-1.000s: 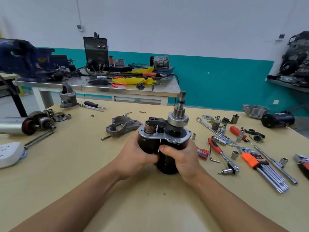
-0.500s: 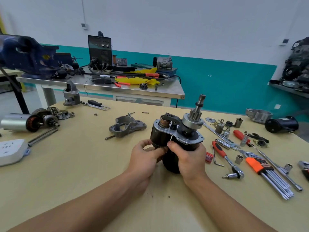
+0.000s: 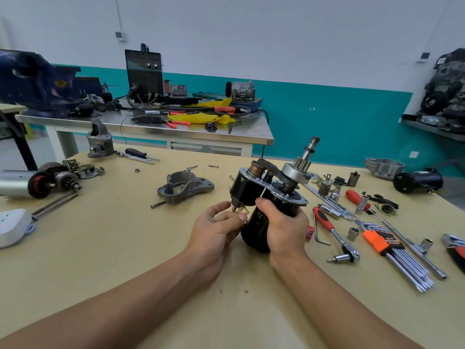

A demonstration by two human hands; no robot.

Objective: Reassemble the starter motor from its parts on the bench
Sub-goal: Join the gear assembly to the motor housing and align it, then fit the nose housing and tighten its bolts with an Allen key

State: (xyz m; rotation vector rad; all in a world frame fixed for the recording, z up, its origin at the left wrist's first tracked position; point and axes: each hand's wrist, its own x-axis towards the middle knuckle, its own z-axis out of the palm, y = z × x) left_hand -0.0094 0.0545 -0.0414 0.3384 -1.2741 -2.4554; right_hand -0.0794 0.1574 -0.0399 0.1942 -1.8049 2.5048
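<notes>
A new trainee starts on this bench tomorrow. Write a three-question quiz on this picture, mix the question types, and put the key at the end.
1. True or false: the starter motor stands upright on the bench with no hand on it.
2. The right hand has its grip round the motor's larger black body. What do the fingers of the left hand reach for? A) the pinion gear B) the brass terminal under the smaller black cylinder C) the shaft tip
3. Fill in: seen from the camera, the grey cast housing lies on the bench to the motor's ___.

Key: 1 false, it is tilted and held; 2 B; 3 left.
</notes>
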